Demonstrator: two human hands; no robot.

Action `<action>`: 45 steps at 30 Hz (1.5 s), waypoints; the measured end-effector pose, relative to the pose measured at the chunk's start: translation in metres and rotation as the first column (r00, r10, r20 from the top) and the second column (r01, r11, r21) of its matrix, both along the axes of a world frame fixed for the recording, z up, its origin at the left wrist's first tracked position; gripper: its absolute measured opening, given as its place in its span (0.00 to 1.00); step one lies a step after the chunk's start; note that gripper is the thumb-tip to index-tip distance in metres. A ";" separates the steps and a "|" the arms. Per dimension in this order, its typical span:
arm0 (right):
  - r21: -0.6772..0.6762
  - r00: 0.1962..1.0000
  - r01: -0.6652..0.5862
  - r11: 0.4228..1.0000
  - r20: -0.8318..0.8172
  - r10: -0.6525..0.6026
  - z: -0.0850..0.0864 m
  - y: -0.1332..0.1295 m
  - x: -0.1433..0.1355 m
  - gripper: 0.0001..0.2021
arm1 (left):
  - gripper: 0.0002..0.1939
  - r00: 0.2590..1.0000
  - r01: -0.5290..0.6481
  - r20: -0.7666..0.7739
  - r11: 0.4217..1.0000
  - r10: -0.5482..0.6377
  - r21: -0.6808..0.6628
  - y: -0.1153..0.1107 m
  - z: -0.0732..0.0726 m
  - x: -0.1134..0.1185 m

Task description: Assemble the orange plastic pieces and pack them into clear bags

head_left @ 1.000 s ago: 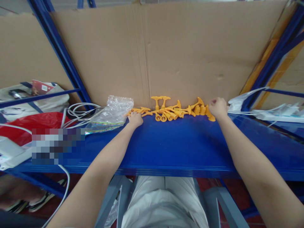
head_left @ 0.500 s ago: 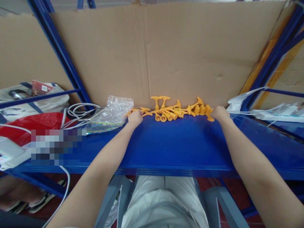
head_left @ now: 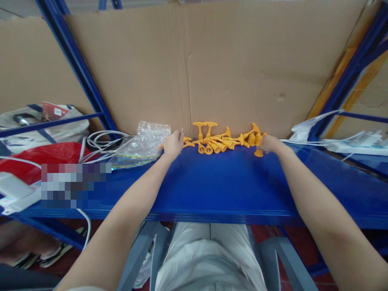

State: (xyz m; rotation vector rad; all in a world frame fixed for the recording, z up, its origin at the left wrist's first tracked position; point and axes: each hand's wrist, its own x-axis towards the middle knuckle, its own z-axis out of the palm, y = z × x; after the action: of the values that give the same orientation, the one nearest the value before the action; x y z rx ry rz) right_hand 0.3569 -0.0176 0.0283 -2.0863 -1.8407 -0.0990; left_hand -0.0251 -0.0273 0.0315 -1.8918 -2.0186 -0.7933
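Observation:
Yellow plastic pieces (head_left: 216, 144) lie in a long row at the back of the blue shelf (head_left: 212, 182), against the cardboard. Two T-shaped ones (head_left: 205, 128) stand up behind the rest. At the row's left end is my left hand (head_left: 173, 144), closed, with something small and shiny at its fingertips that I cannot make out. My right hand (head_left: 269, 144) is at the right end, its fingers closed round a yellow piece (head_left: 258, 152) beside the other upright ones.
Left of my left hand lies a clear plastic bag (head_left: 148, 137), then white cables (head_left: 103, 141), a red bag (head_left: 60, 153) and a white power strip (head_left: 18, 198). More cables and another strip (head_left: 360, 146) are at the right. Blue posts flank the cardboard (head_left: 230, 60).
My right hand has moved left along the row, and the yellow piece at it has shifted left too. My left hand has risen slightly, a small shiny thing now showing at its fingertips.

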 end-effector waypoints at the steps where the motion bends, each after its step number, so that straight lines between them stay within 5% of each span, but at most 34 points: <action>1: -0.098 1.000 0.015 0.995 0.004 -0.014 0.002 -0.002 -0.006 0.10 | 0.20 1.000 0.014 -0.020 1.000 -0.014 -0.003 -0.002 0.001 0.002; 5: -0.217 0.999 -0.037 0.975 -0.027 0.032 0.002 -0.006 -0.022 0.12 | 0.21 0.991 0.081 -0.099 0.995 -0.087 -0.066 -0.008 0.000 0.010; 11: -0.183 0.960 -0.278 0.943 -0.090 0.265 -0.010 0.000 -0.023 0.15 | 0.28 0.970 0.179 -0.128 0.963 -0.207 -0.201 -0.005 -0.006 0.013; 17: -0.226 0.984 -0.143 0.964 -0.140 0.113 -0.007 -0.009 -0.031 0.10 | 0.32 0.964 0.256 -0.003 0.926 -0.267 -0.277 0.005 -0.010 0.009; 23: -0.295 0.960 -0.277 0.914 -0.119 0.253 -0.009 -0.006 -0.027 0.12 | 0.37 0.975 0.223 0.087 0.897 -0.206 -0.380 0.007 -0.013 0.008; 35: -0.328 0.947 -0.315 0.891 -0.171 0.272 -0.007 -0.012 -0.032 0.11 | 0.34 0.963 0.256 0.038 0.869 -0.265 -0.424 0.003 -0.010 0.012; 45: -0.108 0.944 -0.327 0.939 -0.076 0.320 -0.003 -0.015 -0.045 0.10 | 0.23 0.961 0.263 0.030 0.867 -0.276 -0.423 0.000 -0.012 0.012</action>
State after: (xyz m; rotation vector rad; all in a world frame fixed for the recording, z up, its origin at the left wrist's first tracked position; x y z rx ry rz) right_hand 0.3114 -0.0326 0.0251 -1.8058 -2.1731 0.1573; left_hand -0.0126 -0.0275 0.0193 -2.4502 -2.0593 -0.3919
